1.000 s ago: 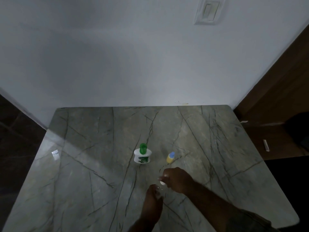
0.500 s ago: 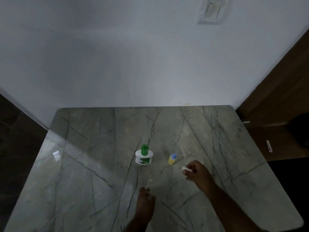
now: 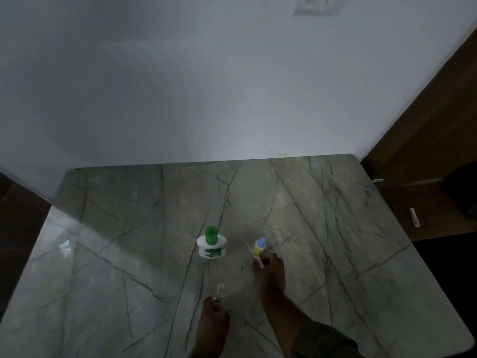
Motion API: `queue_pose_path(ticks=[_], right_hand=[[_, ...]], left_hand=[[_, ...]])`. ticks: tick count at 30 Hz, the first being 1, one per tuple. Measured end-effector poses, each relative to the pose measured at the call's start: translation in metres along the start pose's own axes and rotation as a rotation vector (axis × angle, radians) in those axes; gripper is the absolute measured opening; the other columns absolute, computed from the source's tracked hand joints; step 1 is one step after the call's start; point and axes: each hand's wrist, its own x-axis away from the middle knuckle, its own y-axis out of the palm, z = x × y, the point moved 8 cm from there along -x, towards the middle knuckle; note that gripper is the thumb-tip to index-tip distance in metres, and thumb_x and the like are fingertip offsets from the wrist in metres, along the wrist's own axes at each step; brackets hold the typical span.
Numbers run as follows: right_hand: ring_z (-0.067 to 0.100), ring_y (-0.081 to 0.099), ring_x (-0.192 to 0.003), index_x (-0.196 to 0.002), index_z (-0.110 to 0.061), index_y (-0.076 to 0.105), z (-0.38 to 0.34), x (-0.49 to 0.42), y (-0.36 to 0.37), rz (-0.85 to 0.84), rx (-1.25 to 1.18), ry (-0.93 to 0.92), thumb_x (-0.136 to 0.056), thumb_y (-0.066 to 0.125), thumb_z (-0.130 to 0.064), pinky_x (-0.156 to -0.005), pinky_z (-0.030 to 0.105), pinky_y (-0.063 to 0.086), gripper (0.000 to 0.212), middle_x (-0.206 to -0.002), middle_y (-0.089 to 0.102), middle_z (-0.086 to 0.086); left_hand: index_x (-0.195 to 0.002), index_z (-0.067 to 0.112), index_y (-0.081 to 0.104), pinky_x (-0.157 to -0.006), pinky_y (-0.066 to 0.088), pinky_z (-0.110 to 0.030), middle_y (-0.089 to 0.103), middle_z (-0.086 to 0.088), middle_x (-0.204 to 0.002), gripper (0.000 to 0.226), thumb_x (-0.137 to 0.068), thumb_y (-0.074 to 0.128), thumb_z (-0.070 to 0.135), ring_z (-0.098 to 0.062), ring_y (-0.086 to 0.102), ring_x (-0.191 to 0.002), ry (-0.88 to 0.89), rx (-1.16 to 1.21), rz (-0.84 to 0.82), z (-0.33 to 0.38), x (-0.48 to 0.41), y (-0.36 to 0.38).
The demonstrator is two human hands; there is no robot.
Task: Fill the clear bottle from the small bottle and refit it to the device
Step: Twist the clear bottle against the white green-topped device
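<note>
Head view. A white round device with a green top stands upright near the middle of a grey-green veined stone tabletop. Just to the right of the device stands a small yellow bottle with a blue cap, upright and apart from the device.

The right hand lies in front of and to the right of the device, just beside the base of the small yellow bottle. Whether it touches that bottle cannot be told. Its fingers are curled and pinch a thin pale rod, which slants up and back toward the device.

The left hand is directly in front of the device and well apart from it. Its fingers are closed round the lower part of a clear bottle, small and transparent, which rises above the hand. Its contents cannot be made out.

On the wall behind the device sits a white switch plate.
</note>
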Motion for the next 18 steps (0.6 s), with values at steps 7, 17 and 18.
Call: queue_pose_path(ticks=[7, 17, 18], right_hand=[[0.012, 0.06, -0.082, -0.106, -0.021, 0.061, 0.005, -0.004, 0.0, -0.01, -0.006, -0.007, -0.081, 0.072, -0.043, -0.063, 0.025, 0.05, 0.035, -0.107, 0.059, 0.0], [0.002, 0.061, -0.079, -0.096, -0.027, 0.06, -0.045, 0.075, -0.046, 0.118, -0.113, -0.449, -0.091, 0.062, -0.03, -0.069, 0.027, 0.055, 0.006, -0.088, 0.061, -0.015], [-0.002, 0.061, -0.08, -0.101, -0.028, 0.061, -0.066, 0.083, -0.046, 0.055, -0.146, -0.51, -0.092, 0.061, -0.032, -0.068, 0.02, 0.053, 0.01, -0.09, 0.061, -0.019]], left_hand=[[-0.091, 0.018, 0.05, -0.052, 0.043, -0.034, 0.062, -0.023, -0.088, 0.033, -0.078, 0.066, -0.008, -0.027, 0.053, -0.053, 0.055, -0.035, -0.028, 0.019, 0.003, -0.001], [-0.097, 0.017, 0.055, -0.047, 0.047, -0.025, 0.068, -0.009, -0.079, 0.012, -0.096, 0.059, 0.028, -0.017, 0.061, -0.056, 0.164, 0.11, 0.046, 0.085, 0.038, -0.022], [-0.098, 0.018, 0.057, -0.048, 0.047, -0.025, 0.069, -0.007, -0.082, 0.013, -0.095, 0.06, 0.03, -0.018, 0.062, -0.058, 0.165, 0.122, 0.055, 0.09, 0.041, -0.025]])
